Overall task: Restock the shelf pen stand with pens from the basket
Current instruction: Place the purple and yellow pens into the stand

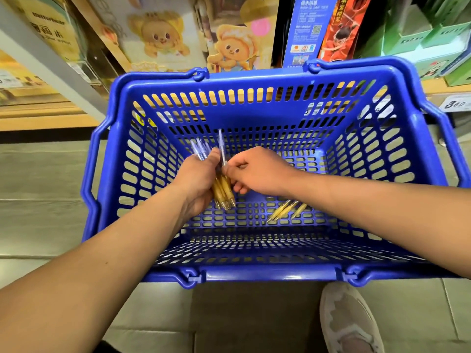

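Shop: stocked shelves (158, 42), price tag (457, 104).

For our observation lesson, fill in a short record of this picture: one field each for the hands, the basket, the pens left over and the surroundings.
left hand: grips a bundle of pens
right hand: pinches a single pen beside the bundle
basket: blue, slotted, both hands inside it
loose pens: about three, lying on the basket's bottom under the right wrist
surroundings: boxes on the shelves behind; a shoe in front
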